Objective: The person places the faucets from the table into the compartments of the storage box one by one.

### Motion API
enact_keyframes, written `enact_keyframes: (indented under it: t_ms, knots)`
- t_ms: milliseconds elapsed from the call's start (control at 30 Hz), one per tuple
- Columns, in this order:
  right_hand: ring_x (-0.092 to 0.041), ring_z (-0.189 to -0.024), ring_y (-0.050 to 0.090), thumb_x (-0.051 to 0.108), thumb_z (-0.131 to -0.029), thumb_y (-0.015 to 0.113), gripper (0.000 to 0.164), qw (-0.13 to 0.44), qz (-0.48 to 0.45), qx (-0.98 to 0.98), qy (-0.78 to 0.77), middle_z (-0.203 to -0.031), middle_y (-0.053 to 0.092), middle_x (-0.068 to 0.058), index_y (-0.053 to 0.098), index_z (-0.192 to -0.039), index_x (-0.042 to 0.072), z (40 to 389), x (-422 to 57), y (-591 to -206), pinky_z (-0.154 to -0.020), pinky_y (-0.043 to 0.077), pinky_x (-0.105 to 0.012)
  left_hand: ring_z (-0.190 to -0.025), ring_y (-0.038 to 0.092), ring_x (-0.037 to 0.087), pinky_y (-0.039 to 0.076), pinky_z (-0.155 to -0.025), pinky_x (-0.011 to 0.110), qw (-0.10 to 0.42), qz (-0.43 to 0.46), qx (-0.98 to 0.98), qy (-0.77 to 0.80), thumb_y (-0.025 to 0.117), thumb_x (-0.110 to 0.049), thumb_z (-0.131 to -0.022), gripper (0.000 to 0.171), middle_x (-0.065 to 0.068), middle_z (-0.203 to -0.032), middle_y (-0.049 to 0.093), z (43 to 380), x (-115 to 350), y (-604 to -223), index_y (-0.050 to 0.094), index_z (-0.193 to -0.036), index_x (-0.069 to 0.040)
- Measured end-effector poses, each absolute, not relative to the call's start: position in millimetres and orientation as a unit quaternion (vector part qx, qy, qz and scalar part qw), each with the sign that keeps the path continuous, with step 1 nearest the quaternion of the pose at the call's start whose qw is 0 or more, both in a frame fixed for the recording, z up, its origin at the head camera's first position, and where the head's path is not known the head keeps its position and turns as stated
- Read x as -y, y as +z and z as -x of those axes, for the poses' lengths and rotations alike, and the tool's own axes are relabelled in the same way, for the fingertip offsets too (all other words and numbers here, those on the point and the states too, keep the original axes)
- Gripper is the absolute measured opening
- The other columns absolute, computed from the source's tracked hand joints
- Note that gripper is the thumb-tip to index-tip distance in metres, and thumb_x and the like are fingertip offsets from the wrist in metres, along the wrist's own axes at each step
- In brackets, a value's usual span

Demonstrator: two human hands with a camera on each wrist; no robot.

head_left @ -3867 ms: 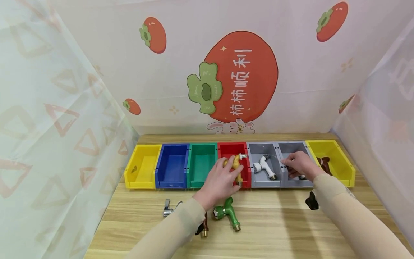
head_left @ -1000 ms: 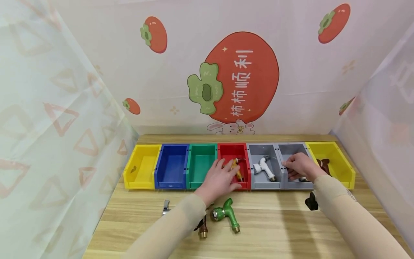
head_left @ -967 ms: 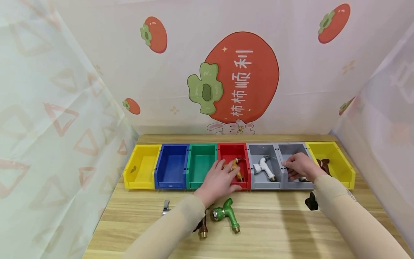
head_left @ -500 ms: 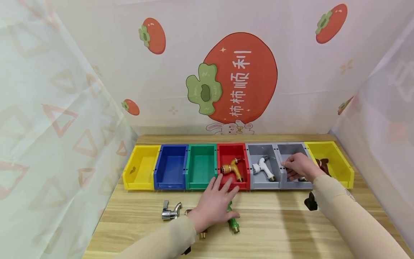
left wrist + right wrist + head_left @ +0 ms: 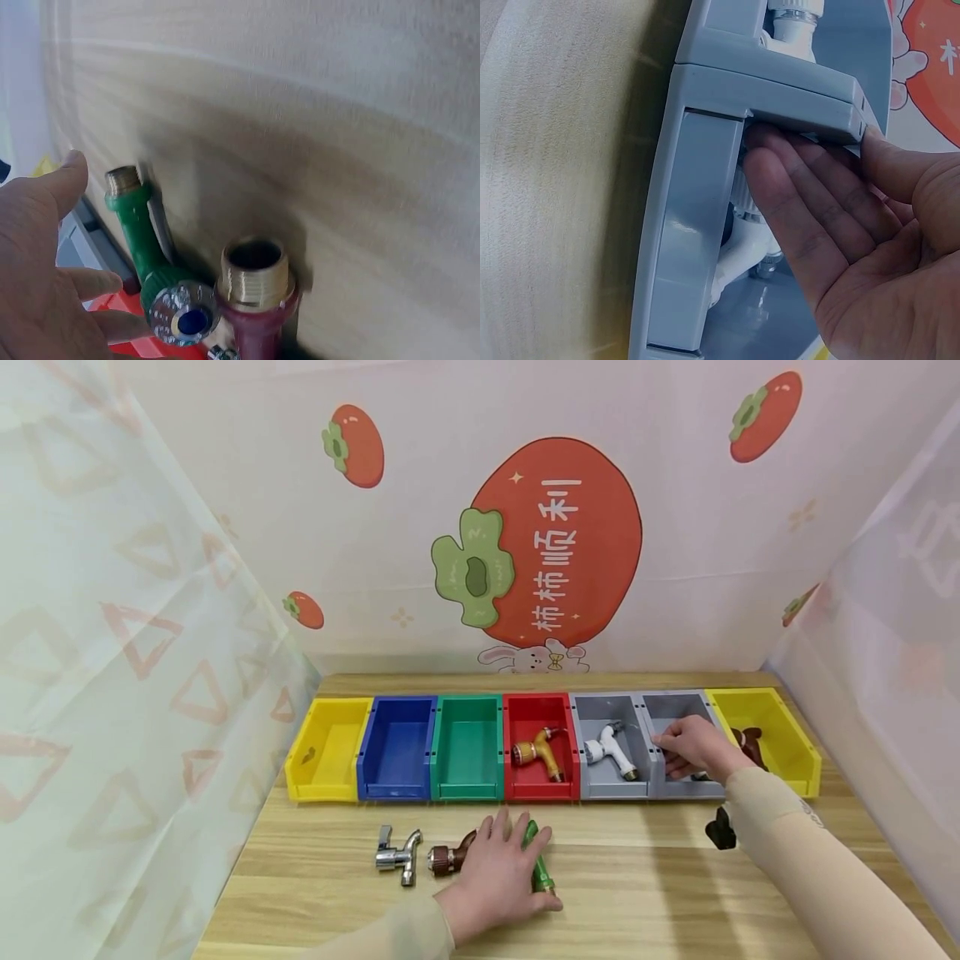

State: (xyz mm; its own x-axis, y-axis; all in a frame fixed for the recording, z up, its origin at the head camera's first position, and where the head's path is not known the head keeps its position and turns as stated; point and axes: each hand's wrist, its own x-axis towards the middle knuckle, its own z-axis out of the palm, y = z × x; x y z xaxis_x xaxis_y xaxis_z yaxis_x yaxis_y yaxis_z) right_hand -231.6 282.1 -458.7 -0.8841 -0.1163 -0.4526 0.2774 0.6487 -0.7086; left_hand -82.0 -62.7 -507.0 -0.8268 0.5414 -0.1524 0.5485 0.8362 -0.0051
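My left hand [image 5: 495, 877] is spread over a green tap [image 5: 542, 864] and a dark brown tap [image 5: 444, 860], partly covering both. In the left wrist view its fingers extend beside the green tap [image 5: 139, 232], apart from the brown tap's brass thread [image 5: 255, 277]. My right hand [image 5: 697, 745] holds the divider wall of the right grey bin [image 5: 705, 217], thumb at the rim and fingers inside. A white tap [image 5: 746, 251] lies in that bin, mostly hidden by the hand in the head view. A yellow tap [image 5: 542, 754] lies in the red bin [image 5: 536, 710].
A chrome tap [image 5: 401, 857] lies left of the brown one. Along the back stand a yellow bin [image 5: 330, 752], a blue bin [image 5: 397, 752] and a green bin [image 5: 467, 752]. The left grey bin [image 5: 603, 706] holds a white tap [image 5: 613, 752]; the right yellow bin [image 5: 787, 743] holds a brown one.
The yellow tap, earlier in my left hand, now lies released in the red bin. My left hand has moved back to the taps on the table. The right hand has stayed put.
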Motion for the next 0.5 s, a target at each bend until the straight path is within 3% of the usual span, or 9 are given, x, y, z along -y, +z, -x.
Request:
enact_keyframes:
  t_ms: [200,500]
  knots:
    - [-0.022,-0.069,0.068,0.02,-0.105,0.06,0.03,0.235,-0.045,-0.879,-0.414,-0.082,0.064,-0.015,0.066,-0.105,-0.009,231.1,-281.3,-457.9,-0.069,0.064,-0.04,-0.134,0.05,0.041,0.043,-0.109,0.059,0.081,-0.295,-0.952,-0.03,0.052,-0.087,-0.082,0.093,0.012,-0.155,0.046,77.4,60.8,-510.4,0.042,-0.156,-0.032]
    - [-0.022,-0.07,0.067,0.021,-0.106,0.059,0.029,0.234,-0.048,-0.882,-0.405,-0.083,0.063,-0.014,0.065,-0.105,-0.007,231.2,-280.7,-459.3,-0.07,0.064,-0.039,-0.141,0.045,0.038,0.041,-0.113,0.055,0.078,-0.351,-0.933,-0.031,0.064,-0.073,-0.087,0.085,0.006,-0.164,0.035,80.3,63.9,-515.4,0.039,-0.158,-0.034]
